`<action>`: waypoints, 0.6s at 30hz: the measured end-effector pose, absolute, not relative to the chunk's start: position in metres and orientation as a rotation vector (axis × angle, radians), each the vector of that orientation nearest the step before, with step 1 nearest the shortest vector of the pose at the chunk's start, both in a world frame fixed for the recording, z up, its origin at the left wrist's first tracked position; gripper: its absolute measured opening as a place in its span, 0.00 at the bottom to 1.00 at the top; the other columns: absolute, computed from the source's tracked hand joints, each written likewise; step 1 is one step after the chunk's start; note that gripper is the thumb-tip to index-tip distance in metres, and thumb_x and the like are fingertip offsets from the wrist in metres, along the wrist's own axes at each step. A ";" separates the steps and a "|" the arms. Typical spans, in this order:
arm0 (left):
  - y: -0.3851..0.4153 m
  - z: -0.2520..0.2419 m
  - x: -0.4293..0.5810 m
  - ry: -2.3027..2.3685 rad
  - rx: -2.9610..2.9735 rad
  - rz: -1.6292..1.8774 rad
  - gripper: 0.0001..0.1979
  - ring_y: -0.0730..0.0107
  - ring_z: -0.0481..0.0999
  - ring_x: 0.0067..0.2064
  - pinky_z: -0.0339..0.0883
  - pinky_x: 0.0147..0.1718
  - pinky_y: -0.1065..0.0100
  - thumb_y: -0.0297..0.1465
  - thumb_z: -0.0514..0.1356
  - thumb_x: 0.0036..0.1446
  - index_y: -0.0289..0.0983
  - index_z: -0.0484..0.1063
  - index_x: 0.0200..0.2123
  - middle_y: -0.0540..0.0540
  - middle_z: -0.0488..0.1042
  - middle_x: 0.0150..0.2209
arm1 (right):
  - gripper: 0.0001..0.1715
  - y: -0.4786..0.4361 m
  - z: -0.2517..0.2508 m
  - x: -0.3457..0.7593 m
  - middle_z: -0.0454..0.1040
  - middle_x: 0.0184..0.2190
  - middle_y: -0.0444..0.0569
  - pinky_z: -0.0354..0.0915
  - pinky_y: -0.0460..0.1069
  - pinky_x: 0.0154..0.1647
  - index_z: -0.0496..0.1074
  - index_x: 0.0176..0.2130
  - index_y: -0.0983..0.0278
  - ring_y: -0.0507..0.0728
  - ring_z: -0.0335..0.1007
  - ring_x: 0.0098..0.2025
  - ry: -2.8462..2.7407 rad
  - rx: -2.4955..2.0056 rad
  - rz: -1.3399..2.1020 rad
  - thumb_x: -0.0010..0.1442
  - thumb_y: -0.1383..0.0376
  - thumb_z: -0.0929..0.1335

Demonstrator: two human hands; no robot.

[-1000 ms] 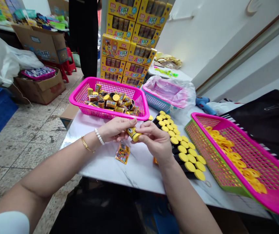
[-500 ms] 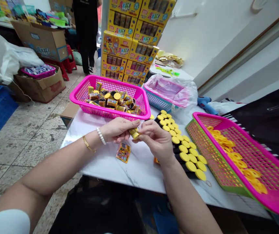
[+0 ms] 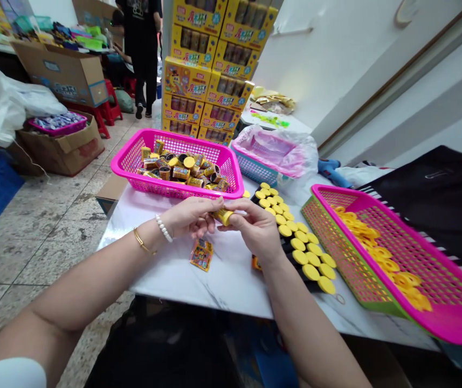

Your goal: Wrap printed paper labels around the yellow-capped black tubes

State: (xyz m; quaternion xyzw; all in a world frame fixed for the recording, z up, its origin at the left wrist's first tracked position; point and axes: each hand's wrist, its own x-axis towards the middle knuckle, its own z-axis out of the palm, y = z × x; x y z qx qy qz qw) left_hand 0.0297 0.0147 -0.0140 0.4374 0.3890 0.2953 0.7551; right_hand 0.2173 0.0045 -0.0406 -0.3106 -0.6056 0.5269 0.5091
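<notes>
A small yellow cylinder (image 3: pixel 223 216) with a printed wrap is pinched between my two hands above the white table (image 3: pixel 166 275). My left hand (image 3: pixel 193 215) grips its far left end between thumb and fingers. At its right side, my right hand (image 3: pixel 257 223) closes on it with thumb and forefinger. Just below my left hand lies a flat orange printed packet (image 3: pixel 201 254). Beyond my hands stands a pink basket (image 3: pixel 174 189) full of similar small printed cylinders (image 3: pixel 181 172). Rows of black cylinders with yellow caps (image 3: pixel 298 244) stand right of my right hand, which partly hides another orange packet.
To the right, a pink and green basket (image 3: pixel 441 307) holds yellow rings (image 3: pixel 376 250). Behind stand a plastic-lined basket (image 3: pixel 257 171), a blue tool (image 3: pixel 331 171) and stacked yellow boxes (image 3: pixel 206 86). A person in black (image 3: pixel 144 48) is in the background, near cardboard boxes (image 3: pixel 61 73).
The view has shifted slightly. Both hands stay on the small cylinder, whose yellow end now shows more clearly as the right fingers have changed position. The person in the background has moved.
</notes>
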 end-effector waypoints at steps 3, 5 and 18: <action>0.016 -0.016 0.032 0.871 0.906 0.661 0.30 0.78 0.63 0.11 0.52 0.09 0.76 0.58 0.58 0.58 0.32 0.72 0.30 0.48 0.72 0.16 | 0.16 0.010 -0.040 0.221 0.79 0.36 0.45 0.83 0.55 0.35 0.82 0.37 0.59 0.55 0.79 0.33 -1.434 -0.759 1.341 0.48 0.57 0.80; 0.016 -0.017 0.033 0.905 0.891 0.668 0.33 0.76 0.65 0.12 0.54 0.10 0.75 0.61 0.54 0.57 0.34 0.71 0.32 0.47 0.72 0.17 | 0.17 0.018 -0.034 0.223 0.80 0.35 0.45 0.82 0.55 0.33 0.81 0.35 0.60 0.55 0.80 0.33 -1.365 -0.798 1.269 0.46 0.56 0.81; 0.013 -0.026 0.021 1.019 2.512 0.057 0.07 0.72 0.68 0.25 0.48 0.24 0.70 0.31 0.70 0.44 0.39 0.80 0.30 0.50 0.77 0.25 | 0.16 0.097 -0.002 0.235 0.80 0.41 0.55 0.69 0.59 0.54 0.80 0.45 0.64 0.63 0.76 0.46 -1.693 -1.505 -0.202 0.67 0.60 0.65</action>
